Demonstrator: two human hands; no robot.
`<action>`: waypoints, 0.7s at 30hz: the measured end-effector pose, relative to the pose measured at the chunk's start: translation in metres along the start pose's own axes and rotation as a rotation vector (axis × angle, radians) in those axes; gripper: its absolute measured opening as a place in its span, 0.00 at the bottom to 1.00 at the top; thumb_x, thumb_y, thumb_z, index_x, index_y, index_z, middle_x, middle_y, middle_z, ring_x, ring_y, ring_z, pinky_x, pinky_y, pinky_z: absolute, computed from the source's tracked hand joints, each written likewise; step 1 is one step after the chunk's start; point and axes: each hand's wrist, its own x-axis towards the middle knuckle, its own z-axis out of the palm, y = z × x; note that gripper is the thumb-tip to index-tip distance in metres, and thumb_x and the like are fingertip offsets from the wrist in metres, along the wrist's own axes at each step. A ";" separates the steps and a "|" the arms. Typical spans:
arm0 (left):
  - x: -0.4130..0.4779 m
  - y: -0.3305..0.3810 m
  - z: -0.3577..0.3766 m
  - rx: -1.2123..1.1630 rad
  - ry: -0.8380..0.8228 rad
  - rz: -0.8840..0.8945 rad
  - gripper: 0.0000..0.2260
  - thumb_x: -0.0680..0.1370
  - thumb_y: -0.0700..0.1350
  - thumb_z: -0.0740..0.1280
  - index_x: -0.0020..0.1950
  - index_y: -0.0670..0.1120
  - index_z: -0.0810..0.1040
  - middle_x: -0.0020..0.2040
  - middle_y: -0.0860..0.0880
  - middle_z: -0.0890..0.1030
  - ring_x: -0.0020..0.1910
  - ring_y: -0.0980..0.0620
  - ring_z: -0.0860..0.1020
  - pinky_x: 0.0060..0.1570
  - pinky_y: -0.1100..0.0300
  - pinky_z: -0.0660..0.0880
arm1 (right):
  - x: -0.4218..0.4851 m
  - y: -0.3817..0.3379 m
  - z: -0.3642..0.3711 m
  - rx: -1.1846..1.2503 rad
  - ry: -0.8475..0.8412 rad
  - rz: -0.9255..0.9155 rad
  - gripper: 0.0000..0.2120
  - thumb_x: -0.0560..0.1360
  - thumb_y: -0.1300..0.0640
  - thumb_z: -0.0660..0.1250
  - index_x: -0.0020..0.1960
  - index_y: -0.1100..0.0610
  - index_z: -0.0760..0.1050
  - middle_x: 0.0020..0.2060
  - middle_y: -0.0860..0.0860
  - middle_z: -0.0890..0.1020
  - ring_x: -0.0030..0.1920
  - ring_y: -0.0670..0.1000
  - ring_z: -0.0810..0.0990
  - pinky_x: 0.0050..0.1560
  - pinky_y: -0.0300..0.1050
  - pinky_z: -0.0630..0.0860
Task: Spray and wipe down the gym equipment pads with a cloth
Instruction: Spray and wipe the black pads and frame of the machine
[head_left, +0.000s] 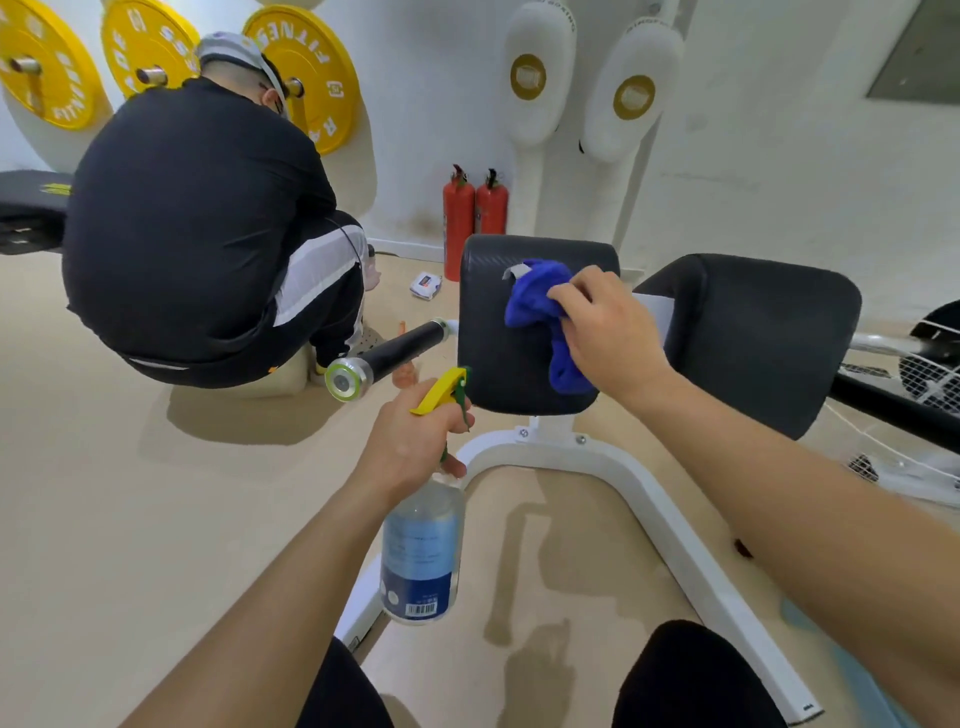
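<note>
Two hands busy: my right hand (605, 332) grips a soft, limp blue cloth (540, 312) bunched against the black padded cushion (493, 343), my left hand (415, 441) clasps the clear spray bottle's (421, 551) neck.

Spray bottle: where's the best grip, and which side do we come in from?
Grip the spray bottle at its narrow neck, just under the yellow trigger head, where the left hand holds it. Come from the side away from the nozzle, so a finger reaches the trigger and the nozzle faces the nearer black pad. The clear body below is wide and round, so harder to wrap.
</note>
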 end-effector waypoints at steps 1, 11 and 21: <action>0.002 0.006 0.004 -0.019 -0.015 -0.003 0.09 0.73 0.37 0.65 0.50 0.42 0.83 0.49 0.42 0.84 0.44 0.42 0.80 0.39 0.43 0.86 | 0.007 0.006 -0.005 0.021 0.016 0.060 0.06 0.74 0.66 0.68 0.51 0.62 0.77 0.45 0.58 0.77 0.42 0.59 0.75 0.33 0.49 0.73; -0.004 0.029 0.052 0.037 -0.023 -0.107 0.06 0.77 0.38 0.66 0.51 0.41 0.82 0.51 0.39 0.83 0.46 0.43 0.81 0.39 0.44 0.86 | 0.017 0.034 -0.027 0.162 -0.078 0.223 0.08 0.80 0.59 0.64 0.58 0.59 0.76 0.53 0.57 0.76 0.50 0.57 0.76 0.45 0.52 0.79; -0.019 -0.042 0.123 -0.070 0.175 -0.072 0.10 0.78 0.32 0.62 0.49 0.41 0.82 0.49 0.40 0.84 0.36 0.47 0.80 0.33 0.56 0.82 | -0.003 0.040 0.012 0.182 0.101 0.115 0.09 0.76 0.65 0.68 0.55 0.58 0.79 0.49 0.56 0.78 0.47 0.58 0.76 0.45 0.52 0.77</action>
